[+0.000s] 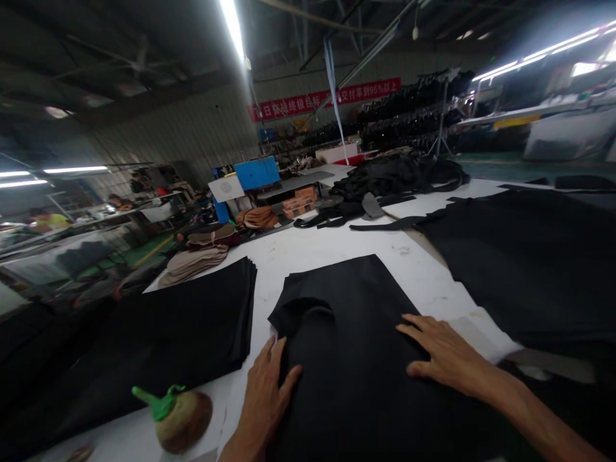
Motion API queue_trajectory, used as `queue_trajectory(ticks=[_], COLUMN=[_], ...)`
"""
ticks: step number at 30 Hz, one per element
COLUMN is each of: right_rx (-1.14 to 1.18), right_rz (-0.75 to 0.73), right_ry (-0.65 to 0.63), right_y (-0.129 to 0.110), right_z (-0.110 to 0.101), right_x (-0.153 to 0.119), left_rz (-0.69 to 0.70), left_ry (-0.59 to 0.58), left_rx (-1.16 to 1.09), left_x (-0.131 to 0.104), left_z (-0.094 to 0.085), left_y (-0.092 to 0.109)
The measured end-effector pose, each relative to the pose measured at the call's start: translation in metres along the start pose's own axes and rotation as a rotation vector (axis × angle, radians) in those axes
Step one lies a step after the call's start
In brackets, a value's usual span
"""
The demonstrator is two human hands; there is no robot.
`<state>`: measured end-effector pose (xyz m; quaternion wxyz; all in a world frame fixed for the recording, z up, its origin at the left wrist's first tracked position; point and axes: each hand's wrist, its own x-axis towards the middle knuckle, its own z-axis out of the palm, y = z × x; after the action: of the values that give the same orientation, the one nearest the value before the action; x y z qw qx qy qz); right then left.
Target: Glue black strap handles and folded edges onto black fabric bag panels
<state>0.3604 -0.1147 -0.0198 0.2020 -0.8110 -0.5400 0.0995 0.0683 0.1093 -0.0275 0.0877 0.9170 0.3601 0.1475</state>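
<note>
A black fabric piece [351,346] lies in front of me on the white table [308,247], with a raised fold near its upper left part. At its left edge is my left hand [267,385], fingers apart, thumb resting on the cloth. My right hand [436,350] touches the right side of the same fabric with its fingers spread. Neither hand grips anything.
A stack of black cloth [192,333] lies to the left, near a round brown object with a green top [183,420]. More black fabric [534,256] covers the right side. Behind are folded brown cloths [257,218], a blue box [257,173] and tangled black strips [389,176].
</note>
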Motion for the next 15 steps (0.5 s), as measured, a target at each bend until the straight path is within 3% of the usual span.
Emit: queue_trajectory(ticks=[3,8,11,13,15], right_rx=[-0.018,0.141,0.234,0.321,0.415], right_rz=[-0.085,-0.107,-0.069,-0.02,0.05], right_ry=[-0.022,-0.101,-0.16,-0.099,0.061], right_y=[0.003,0.009,0.009,0.01,0.013], right_z=[-0.008,-0.025,-0.043,-0.068,-0.098], right_x=[0.001,0.039,0.074,0.1,0.123], left_rz=[0.011,-0.114,-0.168,-0.2,-0.234], left_ry=[0.057,-0.123,-0.151,-0.148,-0.121], left_rx=[-0.048,0.007,-0.051,-0.143,-0.269], left_x=[0.016,0.06,0.089,0.109,0.125], left_z=[-0.008,-0.018,-0.02,-0.025,-0.031], left_y=[0.002,0.021,0.023,0.021,0.02])
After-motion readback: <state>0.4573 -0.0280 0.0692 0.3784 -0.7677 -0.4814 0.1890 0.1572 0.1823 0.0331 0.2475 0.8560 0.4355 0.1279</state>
